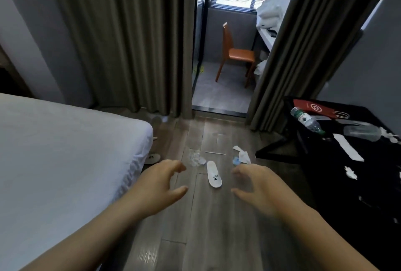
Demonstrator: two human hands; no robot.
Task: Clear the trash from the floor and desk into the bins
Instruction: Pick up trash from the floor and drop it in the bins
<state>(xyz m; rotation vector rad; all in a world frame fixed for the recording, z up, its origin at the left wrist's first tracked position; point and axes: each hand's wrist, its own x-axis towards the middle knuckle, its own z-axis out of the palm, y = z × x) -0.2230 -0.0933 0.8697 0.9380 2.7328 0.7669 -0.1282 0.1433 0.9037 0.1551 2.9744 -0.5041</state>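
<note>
Holds left hand and right hand out above the wooden floor, one at each side of the white slipper; grips nothing in either, with fingers half curled and thumbs spread apart, like open claws.

Finds the floor trash just beyond the far tip of the slipper, ahead of the fingertips and not under them; beyond and to the left of the slipper, crumpled clear plastic, glossy and crinkled, nearer to the left hand; straight beyond the slipper, a thin white stick, rigid-looking, with long axis running left to right; beyond and to the right of the slipper, a crumpled white tissue, soft, with a small blue piece touching it, nearer to the right hand.

Probably needs to go forward and down for each piece.

Finds more trash well to the right of the slipper, on the black tabletop: a plastic bottle on its side, a red paper bag, a clear cup lying down, a white paper strip; finds no bin in view.
</note>
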